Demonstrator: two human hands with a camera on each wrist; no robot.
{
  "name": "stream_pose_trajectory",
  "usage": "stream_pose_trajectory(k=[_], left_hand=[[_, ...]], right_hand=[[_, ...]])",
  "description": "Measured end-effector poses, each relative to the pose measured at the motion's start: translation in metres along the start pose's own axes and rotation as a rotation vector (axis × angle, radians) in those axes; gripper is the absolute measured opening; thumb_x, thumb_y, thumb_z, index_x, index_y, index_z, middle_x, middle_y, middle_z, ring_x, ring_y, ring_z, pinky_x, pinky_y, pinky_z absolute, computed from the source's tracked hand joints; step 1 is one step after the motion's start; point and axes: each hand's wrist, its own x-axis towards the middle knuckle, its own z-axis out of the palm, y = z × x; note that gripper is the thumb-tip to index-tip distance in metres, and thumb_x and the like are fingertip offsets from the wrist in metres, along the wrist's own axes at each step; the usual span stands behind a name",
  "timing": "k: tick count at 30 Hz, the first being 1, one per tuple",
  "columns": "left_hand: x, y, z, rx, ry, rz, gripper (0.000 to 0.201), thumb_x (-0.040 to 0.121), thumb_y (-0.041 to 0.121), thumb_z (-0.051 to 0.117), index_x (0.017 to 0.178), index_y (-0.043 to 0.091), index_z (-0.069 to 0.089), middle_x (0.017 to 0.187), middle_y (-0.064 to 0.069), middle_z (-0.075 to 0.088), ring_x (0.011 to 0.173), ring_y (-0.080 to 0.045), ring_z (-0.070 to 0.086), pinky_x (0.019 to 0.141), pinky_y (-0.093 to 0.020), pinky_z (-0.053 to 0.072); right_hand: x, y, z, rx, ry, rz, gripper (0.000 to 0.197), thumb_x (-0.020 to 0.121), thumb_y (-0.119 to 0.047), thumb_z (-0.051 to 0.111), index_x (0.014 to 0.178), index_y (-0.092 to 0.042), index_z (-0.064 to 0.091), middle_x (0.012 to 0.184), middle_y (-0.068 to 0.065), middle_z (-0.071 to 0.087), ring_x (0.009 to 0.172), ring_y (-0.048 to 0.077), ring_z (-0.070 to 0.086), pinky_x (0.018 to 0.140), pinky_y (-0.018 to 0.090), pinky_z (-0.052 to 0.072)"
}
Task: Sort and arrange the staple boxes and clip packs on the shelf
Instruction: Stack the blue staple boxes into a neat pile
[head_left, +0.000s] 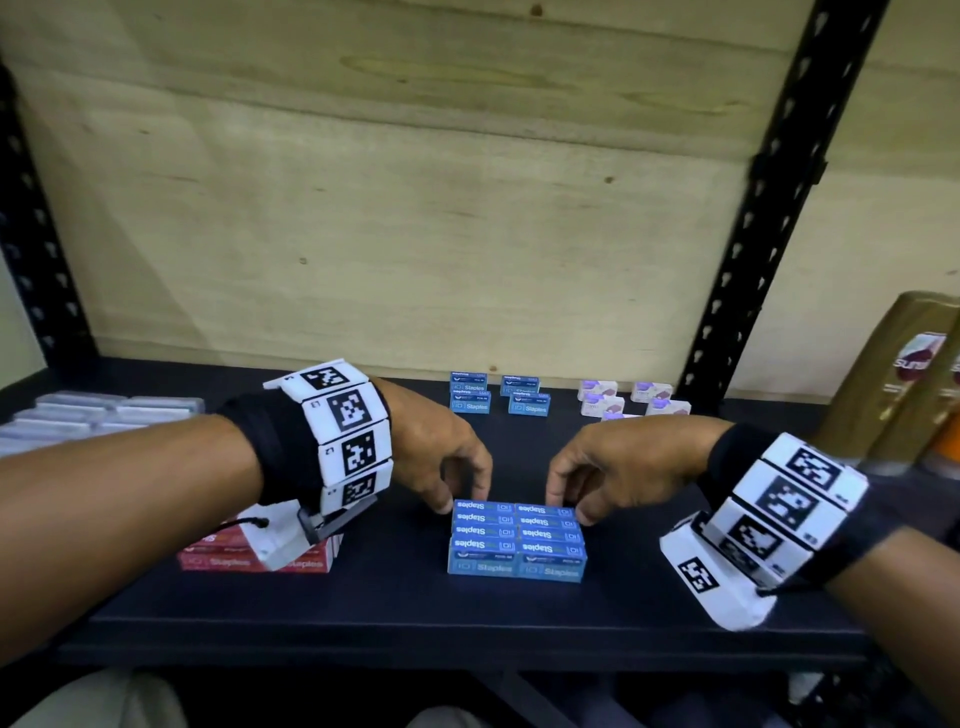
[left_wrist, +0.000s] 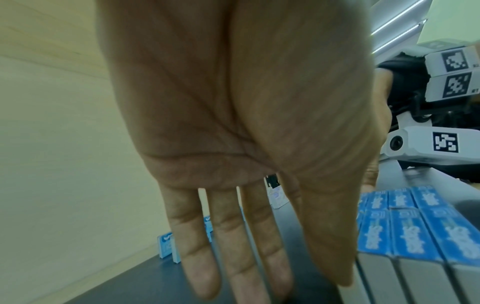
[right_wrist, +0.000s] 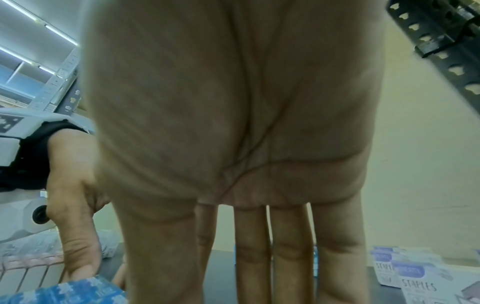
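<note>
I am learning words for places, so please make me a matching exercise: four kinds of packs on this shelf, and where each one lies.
Things:
1. blue staple box block
2. red staple boxes
3. white-and-purple staple boxes
4. clear plastic packs

Places:
A. far left of the shelf
B. back right
C. under the left wrist
D. front centre, between both hands

Pairs: 1-D, 2-C, 3-B, 4-A

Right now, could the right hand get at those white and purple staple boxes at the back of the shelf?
Probably yes. The right hand is at the blue staple block, and the white and purple boxes stand just behind it with only bare shelf between.
</note>
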Motion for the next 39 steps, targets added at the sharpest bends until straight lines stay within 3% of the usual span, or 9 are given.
stream_pose_trajectory(k=[3,7,14,18,21,25,29,32,39], left_hand=[[0.002,0.000,-0.001,0.007,0.007,-0.007,0.030,0.092,0.019,0.065,0.120,0.030,0.061,0.111,0.008,0.069,0.093,-0.006,0.062,0.077,-0.017,0.045],[0.005,-0.005,-0.007,0.014,0.067,-0.066,0.031,0.091,0.021,0.066,0.121,0.028,0.061,0.112,0.008,0.067,0.089,-0.005,0.059,0.072,-0.012,0.043],[0.022,-0.021,-0.032,0.081,0.276,-0.181,0.021,0.090,0.034,0.066,0.110,0.029,0.063,0.095,0.015,0.061,0.091,-0.010,0.059,0.083,-0.027,0.046],[0.037,-0.037,-0.047,0.177,0.391,-0.223,0.020,0.091,0.037,0.063,0.110,0.032,0.061,0.098,0.012,0.061,0.092,-0.015,0.060,0.078,-0.031,0.048],[0.050,-0.049,-0.055,0.260,0.452,-0.241,0.020,0.091,0.040,0.060,0.110,0.033,0.061,0.100,0.011,0.062,0.091,-0.017,0.060,0.068,-0.029,0.043],[0.070,-0.068,-0.067,0.245,0.422,-0.270,0.023,0.091,0.042,0.060,0.112,0.032,0.061,0.097,0.010,0.060,0.091,-0.017,0.060,0.066,-0.028,0.041],[0.085,-0.080,-0.068,0.166,0.366,-0.275,0.029,0.089,0.045,0.064,0.114,0.029,0.062,0.096,0.011,0.060,0.092,-0.016,0.060,0.072,-0.029,0.044],[0.092,-0.083,-0.067,0.085,0.299,-0.251,0.031,0.087,0.040,0.069,0.115,0.025,0.063,0.091,0.012,0.058,0.092,-0.015,0.060,0.082,-0.029,0.049],[0.091,-0.072,-0.067,0.064,0.246,-0.237,0.029,0.086,0.022,0.074,0.113,0.017,0.066,0.092,0.007,0.063,0.090,-0.015,0.060,0.082,-0.029,0.050]], right_hand=[[0.001,0.002,-0.001,-0.014,0.000,0.018,0.025,0.092,-0.014,0.066,0.111,-0.029,0.069,0.105,-0.009,0.074,0.099,0.007,0.067,0.094,0.026,0.051],[0.004,0.006,-0.010,-0.042,0.033,0.071,0.023,0.092,-0.020,0.066,0.112,-0.031,0.068,0.099,-0.016,0.071,0.086,-0.001,0.062,0.078,0.015,0.044],[0.033,0.021,-0.042,-0.057,0.220,0.110,0.015,0.090,-0.029,0.070,0.105,-0.029,0.068,0.089,-0.017,0.066,0.065,-0.009,0.055,0.060,0.008,0.038],[0.060,0.033,-0.060,-0.112,0.335,0.164,0.012,0.089,-0.035,0.068,0.101,-0.032,0.067,0.098,-0.014,0.066,0.085,0.007,0.060,0.078,0.024,0.044],[0.078,0.040,-0.068,-0.148,0.354,0.202,0.017,0.092,-0.033,0.065,0.108,-0.029,0.064,0.108,-0.007,0.066,0.094,0.014,0.060,0.079,0.026,0.045],[0.101,0.047,-0.077,-0.186,0.326,0.227,0.026,0.091,-0.032,0.068,0.116,-0.025,0.062,0.113,-0.002,0.066,0.099,0.019,0.061,0.082,0.028,0.047],[0.118,0.051,-0.078,-0.175,0.265,0.253,0.030,0.086,-0.031,0.074,0.113,-0.025,0.063,0.112,-0.002,0.065,0.099,0.019,0.060,0.085,0.030,0.049],[0.124,0.051,-0.076,-0.182,0.234,0.249,0.030,0.085,-0.027,0.075,0.113,-0.024,0.064,0.102,-0.005,0.060,0.092,0.018,0.056,0.077,0.027,0.042],[0.114,0.044,-0.070,-0.174,0.234,0.212,0.021,0.087,-0.023,0.073,0.107,-0.021,0.064,0.094,-0.007,0.059,0.088,0.015,0.056,0.076,0.026,0.042]])
